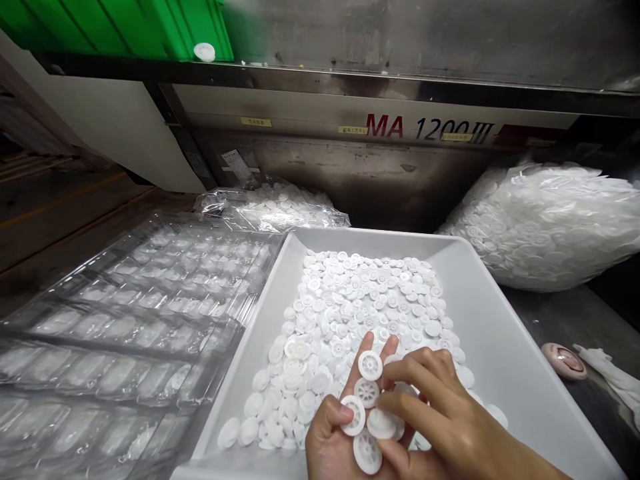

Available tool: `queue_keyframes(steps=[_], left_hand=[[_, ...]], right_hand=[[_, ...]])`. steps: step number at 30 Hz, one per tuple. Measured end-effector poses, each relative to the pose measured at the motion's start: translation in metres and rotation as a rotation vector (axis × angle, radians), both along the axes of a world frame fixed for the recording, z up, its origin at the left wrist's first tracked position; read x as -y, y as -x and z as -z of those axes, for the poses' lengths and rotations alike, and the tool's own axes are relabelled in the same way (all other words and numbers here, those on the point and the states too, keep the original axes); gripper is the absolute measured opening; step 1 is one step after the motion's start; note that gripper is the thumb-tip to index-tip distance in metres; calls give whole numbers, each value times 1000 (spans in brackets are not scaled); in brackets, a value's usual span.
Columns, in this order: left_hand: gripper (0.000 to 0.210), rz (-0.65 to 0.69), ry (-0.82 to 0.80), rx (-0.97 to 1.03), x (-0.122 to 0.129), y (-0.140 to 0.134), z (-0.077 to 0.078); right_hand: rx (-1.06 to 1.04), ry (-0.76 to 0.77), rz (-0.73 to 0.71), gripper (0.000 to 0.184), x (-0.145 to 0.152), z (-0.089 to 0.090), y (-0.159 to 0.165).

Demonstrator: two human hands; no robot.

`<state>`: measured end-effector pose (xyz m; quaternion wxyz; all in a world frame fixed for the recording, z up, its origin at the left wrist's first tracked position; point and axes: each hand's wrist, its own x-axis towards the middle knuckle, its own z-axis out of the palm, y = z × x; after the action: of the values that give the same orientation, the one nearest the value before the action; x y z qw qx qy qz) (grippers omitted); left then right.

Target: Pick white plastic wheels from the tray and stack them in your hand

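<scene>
- The left hand (345, 427) lies palm up over the near end of the white rectangular plastic tray (500, 333), fingers spread, with several small white spoked plastic discs (370, 365) resting on it and its thumb pinning one.
- The right hand (440, 413) curls over those discs, fingertips touching them.
- Loose discs of the same kind fill the tray.
- A clear moulded blister sheet (125, 333) sits just left of the tray.
- A clear bag of white discs (550, 227) lies to the right.
</scene>
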<state>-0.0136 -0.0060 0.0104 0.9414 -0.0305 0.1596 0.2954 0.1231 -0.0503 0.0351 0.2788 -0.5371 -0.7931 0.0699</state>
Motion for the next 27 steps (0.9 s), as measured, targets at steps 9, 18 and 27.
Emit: queue_keyframes(steps=[9,18,27], left_hand=[[58,-33,-50,-70,7,3,14],[58,-36,-125,248,9,-7,3],[60,-42,-197,243,10,-8,8]], right_hand=[[-280,70,79,11,-5,-4,-7],[-560,397,310,13,-26,-8,-30],[-687,547,302,16,-25,-2,-32]])
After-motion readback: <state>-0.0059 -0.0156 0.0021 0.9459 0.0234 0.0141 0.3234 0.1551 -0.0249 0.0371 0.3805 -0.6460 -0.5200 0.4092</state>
